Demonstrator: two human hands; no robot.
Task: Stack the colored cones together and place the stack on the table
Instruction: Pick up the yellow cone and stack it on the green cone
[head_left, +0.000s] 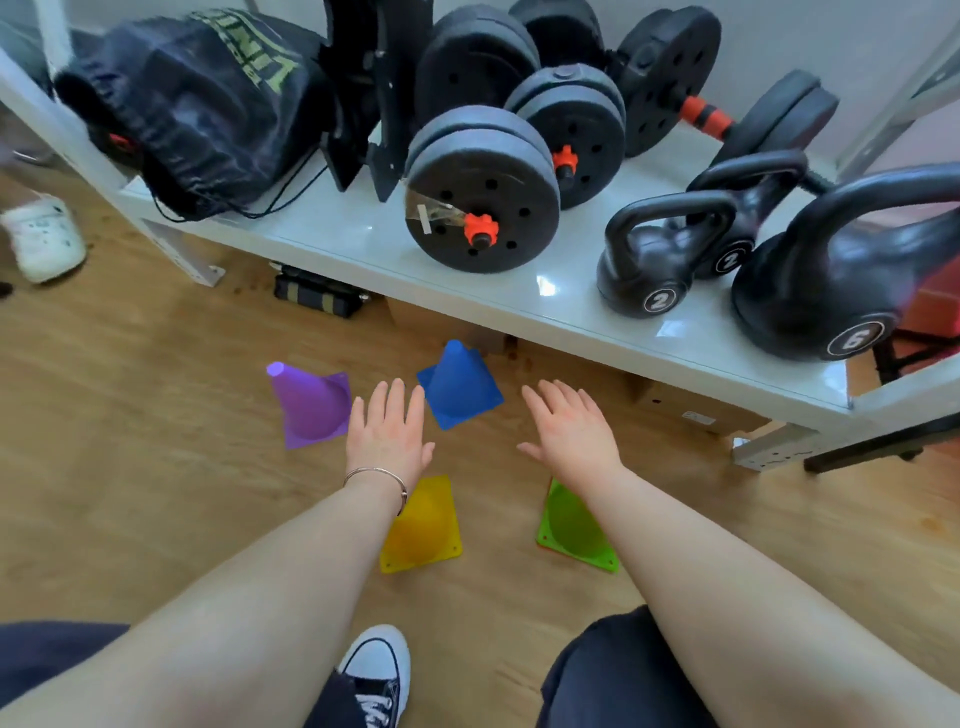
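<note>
Several small plastic cones stand apart on the wooden floor. A purple cone (311, 405) is at the left and a blue cone (460, 387) beside it near the table's edge. Closer to me are a yellow cone (423, 527) and a green cone (574, 530), both partly hidden by my forearms. My left hand (387, 434) hovers flat, fingers apart, between the purple and blue cones. My right hand (571, 426) is spread open to the right of the blue cone. Neither hand holds anything.
A low white table (519, 296) runs across the back, carrying black dumbbells (483, 192), kettlebells (649, 260), and a dark drawstring bag (202, 109). Cardboard boxes (691, 405) sit under it. My sneaker (376, 670) is at the bottom; a white shoe (44, 236) lies far left.
</note>
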